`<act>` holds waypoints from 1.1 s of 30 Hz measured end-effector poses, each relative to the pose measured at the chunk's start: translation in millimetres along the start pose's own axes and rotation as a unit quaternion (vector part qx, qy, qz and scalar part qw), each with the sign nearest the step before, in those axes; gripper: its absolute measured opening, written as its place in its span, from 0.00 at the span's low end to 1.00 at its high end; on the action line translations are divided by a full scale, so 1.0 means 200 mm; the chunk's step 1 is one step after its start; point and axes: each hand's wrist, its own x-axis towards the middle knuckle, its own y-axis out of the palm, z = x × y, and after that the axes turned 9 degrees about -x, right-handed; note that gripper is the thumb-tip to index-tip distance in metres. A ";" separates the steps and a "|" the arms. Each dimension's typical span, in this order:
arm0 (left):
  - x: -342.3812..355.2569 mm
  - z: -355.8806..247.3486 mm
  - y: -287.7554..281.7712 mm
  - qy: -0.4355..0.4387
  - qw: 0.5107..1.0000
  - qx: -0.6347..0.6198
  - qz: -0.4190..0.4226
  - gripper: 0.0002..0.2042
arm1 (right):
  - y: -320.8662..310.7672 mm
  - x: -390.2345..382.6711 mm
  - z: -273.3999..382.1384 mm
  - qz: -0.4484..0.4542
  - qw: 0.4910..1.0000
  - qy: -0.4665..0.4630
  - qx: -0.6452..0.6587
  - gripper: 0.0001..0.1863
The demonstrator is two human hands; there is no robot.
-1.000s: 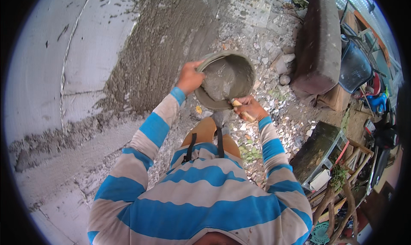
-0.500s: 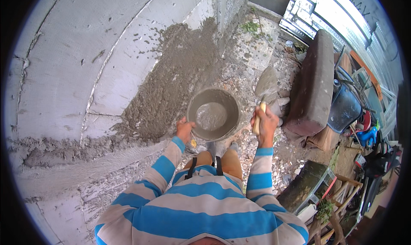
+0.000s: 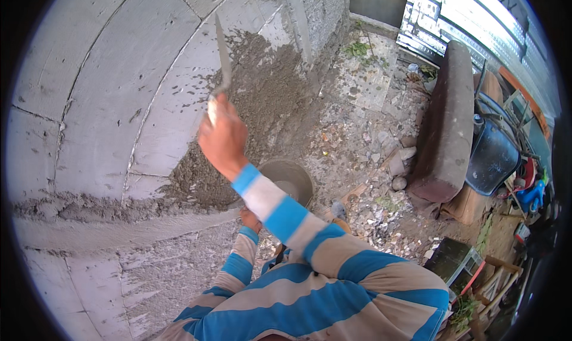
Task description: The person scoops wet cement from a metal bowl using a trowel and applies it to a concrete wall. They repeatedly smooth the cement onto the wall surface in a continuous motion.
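My right hand is closed around the pale handle of a trowel, raised in front of the block wall. The trowel's blade is seen nearly edge-on, at the upper left side of a rough patch of wet grey mortar on that wall. Below my right forearm stands a round bucket with grey mix inside, partly covered by the sleeve. My left hand is closed at the bucket's near left rim; some of its fingers are hidden.
Rubble and chips litter the ground to the right. Beyond them stands a long brown cushion-like block, beside a dark blue plastic chair. A dark crate and wooden pieces lie at lower right. A mortar-smeared ledge runs along the left.
My right hand has swung the trowel from the right of the bucket across to the wall at upper left. My left hand has stayed by the bucket, which now shows lower in view.
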 end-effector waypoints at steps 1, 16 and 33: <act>-0.03 0.01 0.07 0.030 0.999 0.042 -0.013 0.15 | -0.09 -0.07 -0.08 0.024 0.998 -0.017 0.048 0.26; 0.11 0.00 0.99 0.220 0.894 0.386 0.054 0.20 | -1.20 -0.02 -1.21 0.383 0.741 -0.272 -0.480 0.06; 0.09 -0.24 1.39 0.139 0.924 0.314 0.169 0.23 | -1.37 0.18 -1.07 0.351 0.774 -0.242 -0.467 0.05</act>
